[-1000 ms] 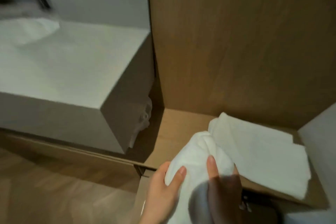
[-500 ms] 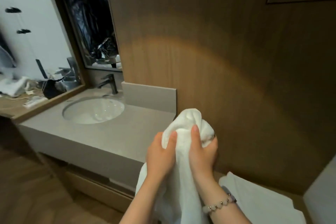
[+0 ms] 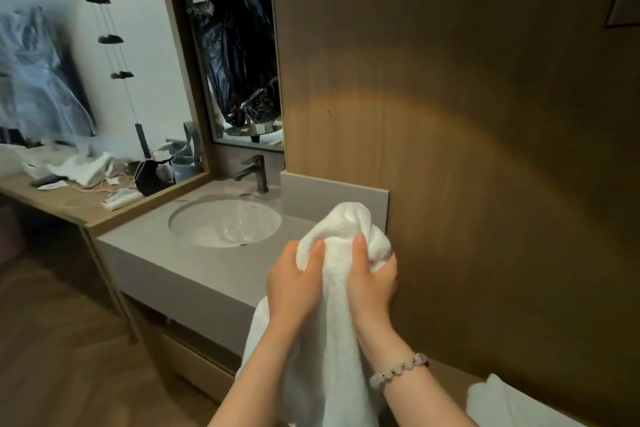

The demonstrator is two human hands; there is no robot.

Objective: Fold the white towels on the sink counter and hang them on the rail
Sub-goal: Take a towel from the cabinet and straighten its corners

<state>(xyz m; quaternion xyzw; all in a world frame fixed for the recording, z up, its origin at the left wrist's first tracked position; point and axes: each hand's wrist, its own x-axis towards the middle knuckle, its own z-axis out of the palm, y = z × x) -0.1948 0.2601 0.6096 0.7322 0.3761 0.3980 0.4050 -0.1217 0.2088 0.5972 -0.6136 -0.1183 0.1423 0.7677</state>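
A white towel hangs bunched in front of me, its top end lifted above the right end of the grey sink counter. My left hand grips it from the left with the thumb pressed into the cloth. My right hand, with a bead bracelet on the wrist, grips it from the right. A second white towel lies flat on a low ledge at the bottom right. No rail is in view.
A round white basin with a dark tap sits in the counter. Behind it are a mirror and a wood-panelled wall. A wooden desk with clutter stands to the left.
The view swung up from the low ledge to the sink counter. Both hands lifted the bunched towel off the ledge to counter height; in the last half second they barely moved.
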